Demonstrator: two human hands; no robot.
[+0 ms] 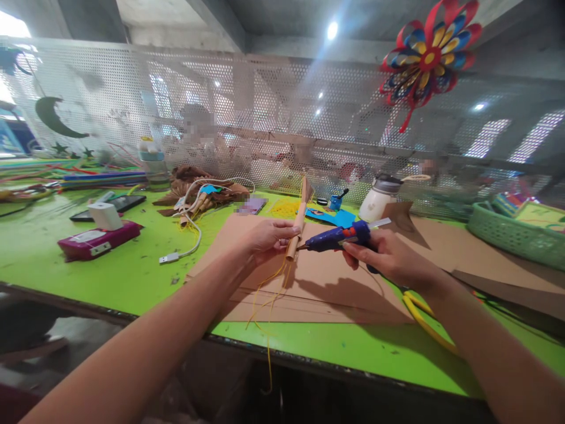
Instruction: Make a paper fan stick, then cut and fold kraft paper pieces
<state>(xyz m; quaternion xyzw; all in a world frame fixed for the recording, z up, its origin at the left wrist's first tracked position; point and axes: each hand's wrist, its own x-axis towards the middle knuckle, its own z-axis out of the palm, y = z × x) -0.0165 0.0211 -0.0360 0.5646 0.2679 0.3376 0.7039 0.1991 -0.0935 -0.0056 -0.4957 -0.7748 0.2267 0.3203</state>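
Note:
Between the fingers of my left hand [271,238] is a rolled brown paper tube [292,248], tilted with its open end toward me. Yellow strings [267,300] trail from it over the table's front edge. My right hand [388,256] grips a blue hot glue gun [338,237], with a clear glue stick [380,223] poking out of its back. The gun's nozzle points left at the tube's lower end; whether it touches cannot be made out. Beneath both hands lies a sheet of brown cardboard [251,288].
A purple box [99,240] with a white charger [105,216], a white cable [176,257] and brown paper pieces [207,188] lie to the left. Behind stand a white bottle [377,200] and a small blue jar [336,202]. A green basket [507,232] and yellow-handled scissors [426,324] are on the right.

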